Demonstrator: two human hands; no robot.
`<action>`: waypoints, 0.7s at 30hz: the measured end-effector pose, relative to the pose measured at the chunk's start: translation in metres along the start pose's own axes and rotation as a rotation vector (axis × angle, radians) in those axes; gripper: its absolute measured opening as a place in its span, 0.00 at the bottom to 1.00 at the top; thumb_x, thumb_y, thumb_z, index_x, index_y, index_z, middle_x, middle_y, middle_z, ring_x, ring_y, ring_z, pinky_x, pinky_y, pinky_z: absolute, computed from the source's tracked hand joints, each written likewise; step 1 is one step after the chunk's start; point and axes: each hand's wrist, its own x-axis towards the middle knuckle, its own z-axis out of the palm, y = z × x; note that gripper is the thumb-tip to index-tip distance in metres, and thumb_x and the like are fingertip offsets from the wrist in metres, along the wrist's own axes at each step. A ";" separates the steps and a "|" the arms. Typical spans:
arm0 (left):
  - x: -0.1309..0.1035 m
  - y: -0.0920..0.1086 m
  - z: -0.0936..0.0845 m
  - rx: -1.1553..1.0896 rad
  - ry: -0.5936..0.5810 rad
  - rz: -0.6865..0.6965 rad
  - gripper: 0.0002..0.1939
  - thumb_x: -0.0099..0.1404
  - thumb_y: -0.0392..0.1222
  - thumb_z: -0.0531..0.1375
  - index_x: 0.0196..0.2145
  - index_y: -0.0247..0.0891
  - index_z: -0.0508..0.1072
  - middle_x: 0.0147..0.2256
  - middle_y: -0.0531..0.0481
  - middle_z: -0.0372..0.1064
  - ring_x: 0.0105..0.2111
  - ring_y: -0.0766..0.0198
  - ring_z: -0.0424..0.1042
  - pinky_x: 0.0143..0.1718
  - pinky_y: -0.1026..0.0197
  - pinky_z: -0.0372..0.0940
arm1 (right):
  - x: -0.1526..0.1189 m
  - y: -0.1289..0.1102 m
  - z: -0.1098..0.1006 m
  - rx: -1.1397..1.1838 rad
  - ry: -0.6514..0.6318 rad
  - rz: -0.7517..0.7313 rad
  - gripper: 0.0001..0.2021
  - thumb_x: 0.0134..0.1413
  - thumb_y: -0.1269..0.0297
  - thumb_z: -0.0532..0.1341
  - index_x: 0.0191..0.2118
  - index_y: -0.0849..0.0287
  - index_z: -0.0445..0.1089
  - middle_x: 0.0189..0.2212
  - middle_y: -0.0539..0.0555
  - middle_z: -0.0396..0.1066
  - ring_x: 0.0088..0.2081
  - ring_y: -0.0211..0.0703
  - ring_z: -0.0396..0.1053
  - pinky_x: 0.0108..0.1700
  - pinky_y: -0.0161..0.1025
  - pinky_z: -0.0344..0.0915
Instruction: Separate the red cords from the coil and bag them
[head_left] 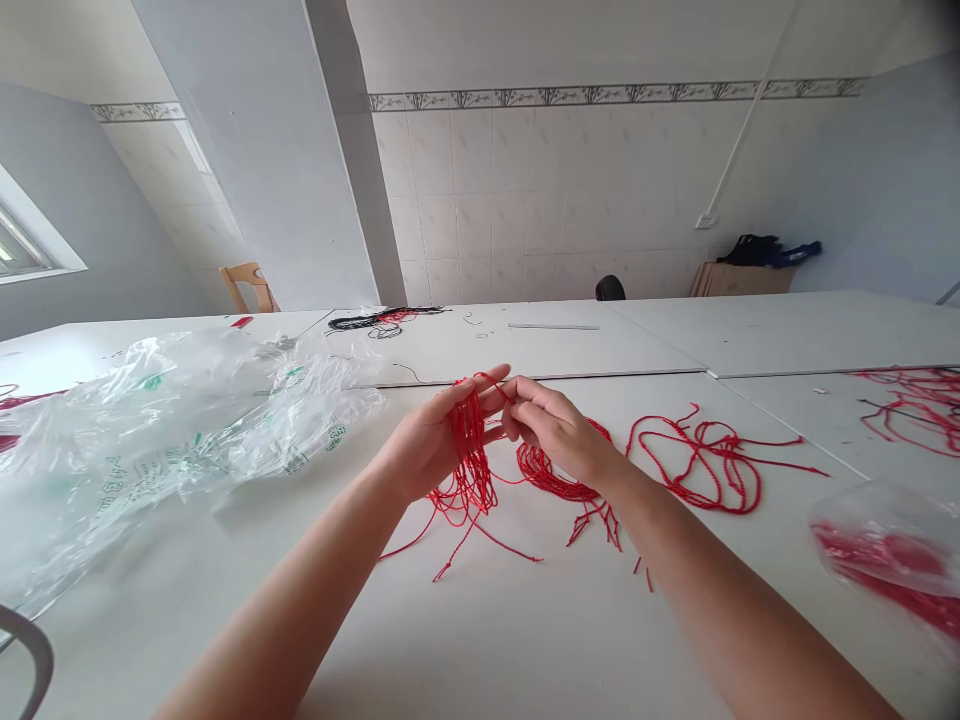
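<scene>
A bundle of thin red cords [471, 460] hangs in loops over the fingers of my left hand [421, 448], with the thumb closed over it. Its lower loops and several knotted loose ends rest on the white table. My right hand [561, 430] meets the left fingertips and pinches a red strand that runs from the bundle; the exact grip point is partly hidden by the fingers. Behind and under my right hand lies a coiled bundle of red cords [553, 482], its knotted ends pointing toward me. A looser red cord [724, 470] spreads in loops farther right.
Crumpled clear plastic bags [225, 430] cover the table's left side. A plastic bag with red cords [892, 560] lies at the right edge, with more red and black cords [922, 405] beyond. Black cords [360, 323] and a thin strip [553, 326] lie on the far table [652, 330].
</scene>
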 end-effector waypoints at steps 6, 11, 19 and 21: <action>-0.001 0.001 -0.001 0.003 0.039 0.000 0.17 0.78 0.46 0.57 0.56 0.41 0.81 0.57 0.40 0.76 0.50 0.51 0.76 0.58 0.47 0.65 | -0.003 -0.003 0.001 0.001 0.002 0.038 0.10 0.68 0.65 0.49 0.41 0.53 0.67 0.28 0.46 0.57 0.29 0.39 0.52 0.33 0.39 0.52; -0.001 0.000 -0.001 -0.009 0.067 -0.001 0.18 0.77 0.47 0.58 0.58 0.40 0.80 0.53 0.41 0.78 0.58 0.49 0.72 0.59 0.48 0.66 | -0.003 -0.004 0.003 -0.018 0.010 0.048 0.11 0.73 0.56 0.51 0.42 0.52 0.68 0.27 0.45 0.52 0.28 0.39 0.47 0.32 0.40 0.48; 0.001 0.000 -0.004 -0.023 -0.022 0.009 0.19 0.78 0.51 0.56 0.55 0.42 0.81 0.62 0.41 0.72 0.66 0.46 0.64 0.62 0.46 0.65 | -0.001 -0.009 0.004 0.078 0.089 -0.022 0.14 0.73 0.50 0.55 0.40 0.53 0.69 0.25 0.44 0.51 0.26 0.37 0.48 0.31 0.38 0.51; 0.001 -0.001 -0.005 -0.027 -0.028 0.012 0.19 0.78 0.51 0.56 0.55 0.42 0.81 0.62 0.41 0.72 0.66 0.45 0.64 0.62 0.45 0.65 | -0.002 -0.010 0.005 0.082 0.092 -0.014 0.14 0.72 0.49 0.56 0.41 0.53 0.70 0.25 0.44 0.54 0.26 0.37 0.50 0.32 0.38 0.53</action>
